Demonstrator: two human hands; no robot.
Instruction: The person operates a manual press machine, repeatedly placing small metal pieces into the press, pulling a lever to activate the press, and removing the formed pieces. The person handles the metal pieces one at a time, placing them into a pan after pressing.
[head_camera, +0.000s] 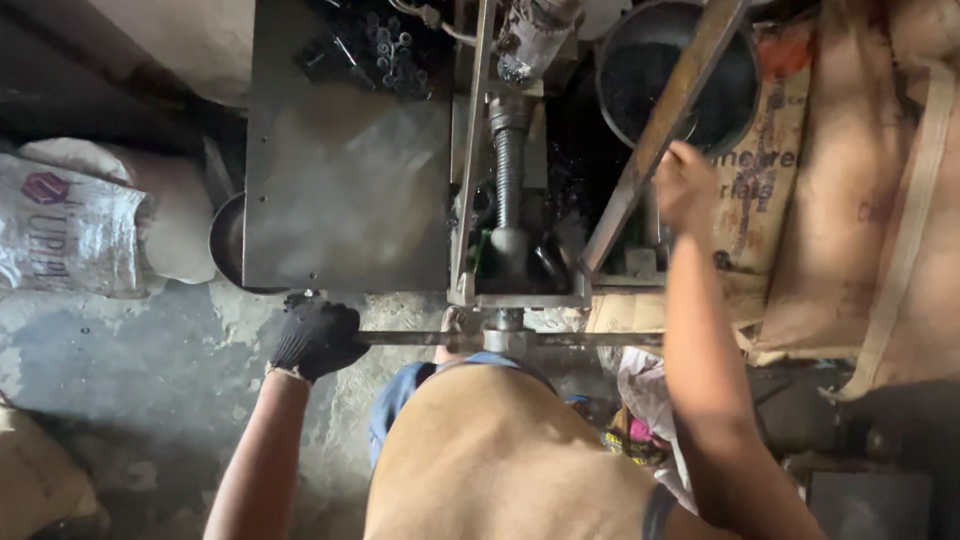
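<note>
Left hand (316, 338), in a black knit glove, is closed around the horizontal steel handle bar (420, 338) of a screw press (508, 170), at its left end. Right hand (685, 185), bare, rests on a slanted steel frame bar (660, 135); whether it grips is unclear. A dull metal plate (345, 160), dark round pan (640, 70) and woven sacks (70, 225) crowd the press. Its base is hidden.

Stained concrete floor (150, 370) carries 1 printed white sack (70, 225), metal press frame (520, 290), brown sacks (860, 200) at right.
</note>
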